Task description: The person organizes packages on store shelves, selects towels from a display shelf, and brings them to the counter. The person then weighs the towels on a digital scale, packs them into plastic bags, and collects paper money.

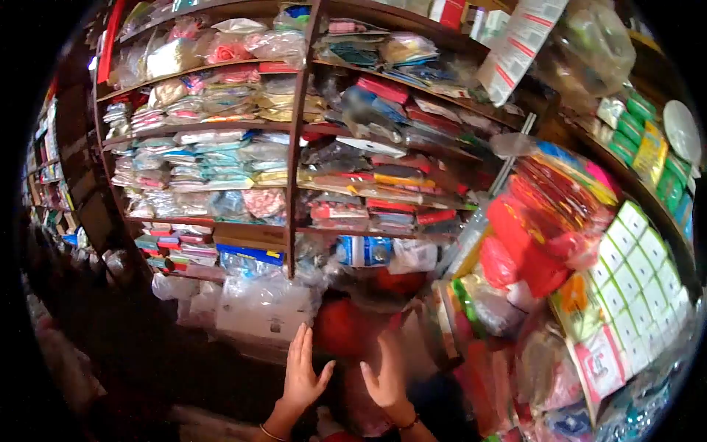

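Observation:
My left hand (300,372) is raised at the bottom middle, fingers pointing up and thumb apart, with nothing in it. To its right, my right hand (389,374) is held up facing it, thumb out; its fingertips are smeared by motion, and it holds nothing I can see. A gap lies between the two palms. Beyond the left hand stands a white box (261,313) under clear plastic. A round red item (342,328), blurred, shows behind the space between the hands. Both hands are apart from the goods around them.
Wooden shelves (296,147) full of plastic-wrapped packets rise in front. On the right stand stacked white-and-green boxes (637,283) and a heap of red packets (545,221). A blue pack (364,251) lies on the lowest shelf. Dark floor (169,353) shows at left.

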The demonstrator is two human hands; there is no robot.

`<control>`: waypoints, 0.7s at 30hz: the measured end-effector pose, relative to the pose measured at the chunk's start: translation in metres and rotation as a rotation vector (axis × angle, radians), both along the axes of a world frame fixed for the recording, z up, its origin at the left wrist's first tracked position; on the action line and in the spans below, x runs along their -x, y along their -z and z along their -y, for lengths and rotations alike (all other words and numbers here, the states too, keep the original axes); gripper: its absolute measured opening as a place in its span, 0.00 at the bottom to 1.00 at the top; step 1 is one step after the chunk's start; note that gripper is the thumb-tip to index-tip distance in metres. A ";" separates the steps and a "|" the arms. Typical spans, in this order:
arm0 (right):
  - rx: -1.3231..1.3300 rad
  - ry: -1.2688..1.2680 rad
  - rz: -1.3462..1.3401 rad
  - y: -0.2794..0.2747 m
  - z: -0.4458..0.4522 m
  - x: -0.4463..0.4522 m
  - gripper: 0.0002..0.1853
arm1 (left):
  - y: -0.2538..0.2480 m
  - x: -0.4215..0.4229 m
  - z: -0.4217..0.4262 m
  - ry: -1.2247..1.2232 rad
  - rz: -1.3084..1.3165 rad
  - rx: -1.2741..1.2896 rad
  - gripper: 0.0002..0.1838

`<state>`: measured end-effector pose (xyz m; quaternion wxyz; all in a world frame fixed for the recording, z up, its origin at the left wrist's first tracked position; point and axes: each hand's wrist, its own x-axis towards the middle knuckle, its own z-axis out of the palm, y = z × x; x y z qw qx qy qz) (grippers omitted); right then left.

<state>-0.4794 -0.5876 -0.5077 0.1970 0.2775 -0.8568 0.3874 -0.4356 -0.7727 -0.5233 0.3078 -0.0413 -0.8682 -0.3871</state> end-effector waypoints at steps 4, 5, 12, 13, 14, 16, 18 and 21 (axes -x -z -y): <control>-0.001 -0.049 -0.005 -0.004 0.020 0.033 0.33 | -0.009 0.028 0.016 -0.056 -0.036 0.046 0.43; 0.019 -0.050 -0.005 -0.006 0.023 0.045 0.33 | -0.011 0.040 0.020 -0.073 -0.042 0.055 0.43; 0.097 -0.017 0.045 -0.014 0.035 0.118 0.32 | -0.039 0.114 0.024 -0.025 -0.034 0.097 0.41; 0.089 -0.034 0.049 -0.012 0.036 0.126 0.32 | -0.041 0.123 0.025 -0.018 -0.056 0.107 0.41; 0.084 -0.032 0.034 -0.011 0.038 0.135 0.32 | -0.041 0.130 0.024 -0.017 -0.076 0.114 0.40; 0.072 -0.061 0.027 -0.004 0.041 0.154 0.32 | -0.039 0.145 0.025 -0.026 -0.052 0.119 0.42; 0.140 -0.044 0.092 0.003 0.044 0.167 0.32 | -0.030 0.158 0.027 -0.052 -0.019 0.123 0.43; 0.083 -0.035 0.092 -0.010 0.049 0.172 0.33 | -0.021 0.177 0.031 0.023 -0.086 0.181 0.41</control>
